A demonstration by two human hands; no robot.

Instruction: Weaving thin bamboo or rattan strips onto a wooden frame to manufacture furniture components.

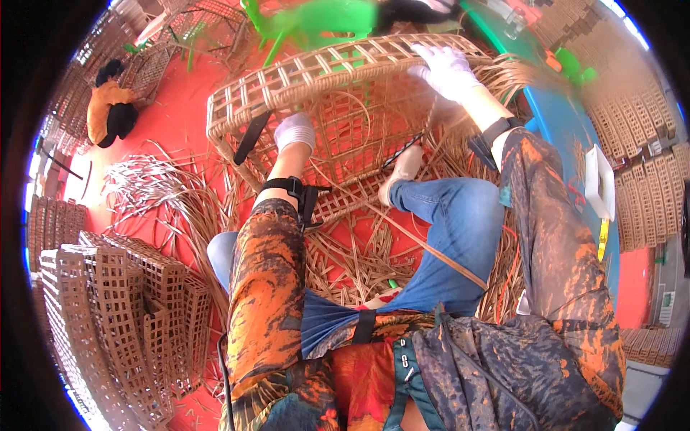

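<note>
In front of me a large brown woven basket (244, 100) stands tilted on the floor, its latticed rim toward the far side. My left hand (295, 132), in a white glove, is at the basket's near left, just below the rim; its fingers are hidden. My right hand (447, 73), also gloved, lies at the rim's far right with fingers stretched out and the thumb apart. A long flat brown strand (431, 249) runs from the basket across my right leg. One pale shoe (407, 167) is against the basket's lower edge.
Loose strands (162, 190) lie heaped on the red floor (183, 118). Stacked woven baskets (93, 309) stand at left, more panels (632, 115) at right. A blue table (557, 144) with a white box (599, 182) is beside my right arm. Another person (108, 108) crouches far left; a green chair (316, 20) is ahead.
</note>
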